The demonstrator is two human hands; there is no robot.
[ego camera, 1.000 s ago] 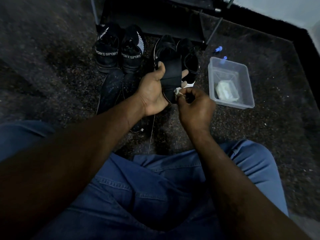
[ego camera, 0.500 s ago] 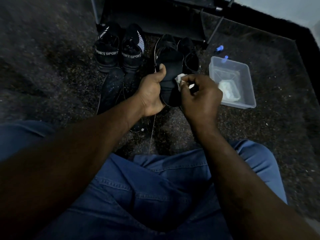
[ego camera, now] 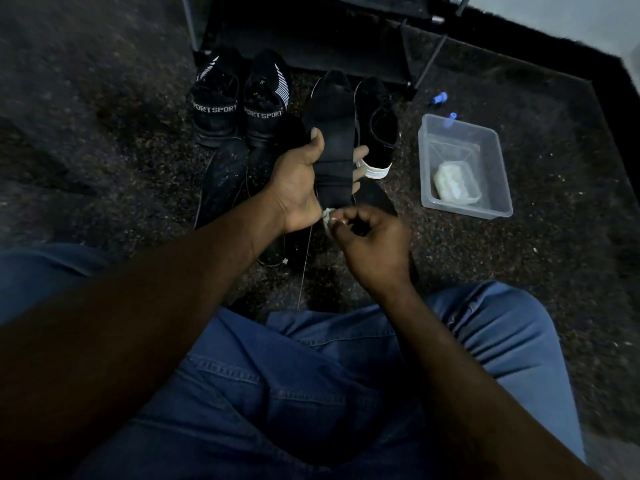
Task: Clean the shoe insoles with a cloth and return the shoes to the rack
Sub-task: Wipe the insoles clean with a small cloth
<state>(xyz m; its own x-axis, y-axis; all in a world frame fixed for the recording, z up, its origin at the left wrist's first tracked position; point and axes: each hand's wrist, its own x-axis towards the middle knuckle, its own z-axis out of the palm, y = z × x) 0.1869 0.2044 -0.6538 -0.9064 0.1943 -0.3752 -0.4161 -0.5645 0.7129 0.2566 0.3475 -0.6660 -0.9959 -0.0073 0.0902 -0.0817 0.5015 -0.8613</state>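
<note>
The wiping step is in hand. The left hand (ego camera: 301,178) holds a black insole (ego camera: 334,133) upright above the floor, thumb across its front and fingers (ego camera: 360,155) wrapped round its back. The right hand (ego camera: 375,244) pinches a small white cloth (ego camera: 328,216) in curled fingers, pressed to the insole's near, lower end.

Judging from this, the next move calls for a firm stroke of the cloth along the insole's length while the left hand keeps it from bending. The insole then has to go into its shoe. That is probably the black shoe (ego camera: 375,129) with the white sole just behind it, though I cannot tell for sure.

The floor is a dark speckled carpet (ego camera: 104,150) in dim light. At its far edge stands the rack (ego camera: 346,46), with a pair of SPORT shoes (ego camera: 239,105) at its foot. More dark shoes (ego camera: 221,181) lie beneath the left hand. To the right, near the carpet's far right corner, a clear plastic tub (ego camera: 502,161) holds a pale wad (ego camera: 455,181). Two small blue caps (ego camera: 440,97) lie just beyond it.
</note>
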